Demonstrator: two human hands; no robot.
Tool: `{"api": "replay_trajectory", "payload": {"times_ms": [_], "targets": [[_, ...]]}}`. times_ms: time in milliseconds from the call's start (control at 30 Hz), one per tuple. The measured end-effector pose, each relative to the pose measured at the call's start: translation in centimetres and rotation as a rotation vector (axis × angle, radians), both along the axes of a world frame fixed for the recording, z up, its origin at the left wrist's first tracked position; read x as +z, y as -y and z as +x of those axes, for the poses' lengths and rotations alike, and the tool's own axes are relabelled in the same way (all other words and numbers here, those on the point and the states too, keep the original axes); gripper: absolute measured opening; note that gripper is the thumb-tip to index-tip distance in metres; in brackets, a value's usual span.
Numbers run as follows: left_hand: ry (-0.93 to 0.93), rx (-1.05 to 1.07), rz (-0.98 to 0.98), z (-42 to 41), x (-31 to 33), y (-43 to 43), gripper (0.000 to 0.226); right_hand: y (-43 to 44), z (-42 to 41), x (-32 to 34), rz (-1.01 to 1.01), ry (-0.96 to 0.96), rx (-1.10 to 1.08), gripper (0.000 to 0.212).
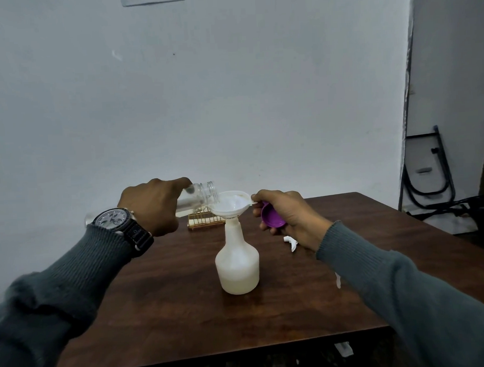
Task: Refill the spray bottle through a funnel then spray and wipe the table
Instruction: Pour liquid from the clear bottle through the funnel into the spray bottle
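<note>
there, jar (200, 197) mouth toward funnel (230, 204)

The room is dim, under soft, cool, even light with no clear source. The white wall (231, 86) reads grey-blue. Faint, diffuse shadows lie on the dark wooden table (171, 297), which shows a dull sheen and no hard glare. Wide-angle distortion bows the door frame (407, 93) and stretches the sleeves (434, 299) near the lower corners. Detail is slightly soft and grainy.
</note>
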State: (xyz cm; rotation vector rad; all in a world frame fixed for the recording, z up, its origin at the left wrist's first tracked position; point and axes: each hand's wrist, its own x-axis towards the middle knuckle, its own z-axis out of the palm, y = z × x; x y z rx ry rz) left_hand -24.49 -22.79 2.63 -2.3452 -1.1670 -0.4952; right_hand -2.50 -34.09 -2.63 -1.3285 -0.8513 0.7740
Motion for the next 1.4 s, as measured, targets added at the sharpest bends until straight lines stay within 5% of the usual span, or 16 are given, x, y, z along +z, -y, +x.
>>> {"api": "replay_trajectory", "payload": {"times_ms": [1400], "targets": [[0.017, 0.025, 0.015, 0.01, 0.06, 0.49, 0.068, -0.3, 0.1, 0.17, -0.013, 0.016, -0.016, 0.019]]}}
